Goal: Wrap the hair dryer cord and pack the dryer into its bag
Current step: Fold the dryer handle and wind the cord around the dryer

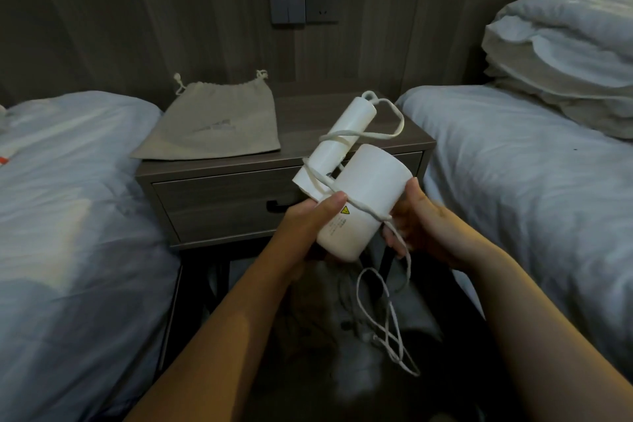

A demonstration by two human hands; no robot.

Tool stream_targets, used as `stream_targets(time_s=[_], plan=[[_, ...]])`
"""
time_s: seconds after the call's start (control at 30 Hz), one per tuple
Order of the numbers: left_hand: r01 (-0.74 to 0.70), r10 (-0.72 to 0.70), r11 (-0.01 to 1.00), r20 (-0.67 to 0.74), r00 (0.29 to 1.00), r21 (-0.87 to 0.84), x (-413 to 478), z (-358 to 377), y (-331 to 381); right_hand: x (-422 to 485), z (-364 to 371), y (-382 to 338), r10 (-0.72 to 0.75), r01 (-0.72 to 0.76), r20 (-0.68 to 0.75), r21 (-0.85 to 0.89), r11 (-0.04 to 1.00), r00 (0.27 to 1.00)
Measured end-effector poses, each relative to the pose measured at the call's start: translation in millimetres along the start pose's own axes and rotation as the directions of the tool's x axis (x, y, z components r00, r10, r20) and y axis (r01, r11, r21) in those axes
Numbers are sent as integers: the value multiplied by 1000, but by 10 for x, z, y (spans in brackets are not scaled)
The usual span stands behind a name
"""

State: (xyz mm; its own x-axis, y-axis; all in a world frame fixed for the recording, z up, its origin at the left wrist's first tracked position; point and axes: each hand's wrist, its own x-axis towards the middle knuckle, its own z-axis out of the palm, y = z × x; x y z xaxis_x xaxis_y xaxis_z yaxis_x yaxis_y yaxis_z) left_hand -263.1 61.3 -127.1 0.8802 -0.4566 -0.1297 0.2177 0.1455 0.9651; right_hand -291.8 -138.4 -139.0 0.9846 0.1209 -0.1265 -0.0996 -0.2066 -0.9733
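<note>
Two beds, one on the left (68, 199) and one on the right (513, 181), are separated by a dark wooden nightstand whose tabletop (308, 134) carries one flat drawstring bag (219, 123), lying at its left rear with the mouth toward the wall. One white hair dryer (363, 188) is held in the air in front of the nightstand drawer (222, 205), with its folded handle pointing up and away. The barrel is gripped from the left by the left hand (308, 223), thumb laid over the top. The right hand (421, 226) is curled at the barrel's right side, where the single white cord (387, 319) is pinched. The cord is looped loosely around handle and barrel, and the rest hangs down in loops between both forearms.
</note>
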Motion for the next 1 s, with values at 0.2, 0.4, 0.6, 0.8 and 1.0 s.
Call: stream_targets(time_s=[0.2,0.4,0.6,0.8,1.0], plan=[[-7,13,997,-78,997,79,-7,-102,63,-39,-32,-9,118,-120,-33,-78,990,993],[-59,87,982,-151,985,182,-2,-138,114,-56,-25,-58,89,-134,-236,-184,974,968],[-81,156,955,-249,956,287,42,-118,64,-106,151,-216,28,-95,-248,-261,961,968],[-83,372,721,-284,884,688,41,-94,-56,-57,414,-219,55,-154,-197,-534,831,979],[-103,593,401,-173,787,910,29,-98,-127,-79,271,-192,152,-202,-143,-473,857,978]])
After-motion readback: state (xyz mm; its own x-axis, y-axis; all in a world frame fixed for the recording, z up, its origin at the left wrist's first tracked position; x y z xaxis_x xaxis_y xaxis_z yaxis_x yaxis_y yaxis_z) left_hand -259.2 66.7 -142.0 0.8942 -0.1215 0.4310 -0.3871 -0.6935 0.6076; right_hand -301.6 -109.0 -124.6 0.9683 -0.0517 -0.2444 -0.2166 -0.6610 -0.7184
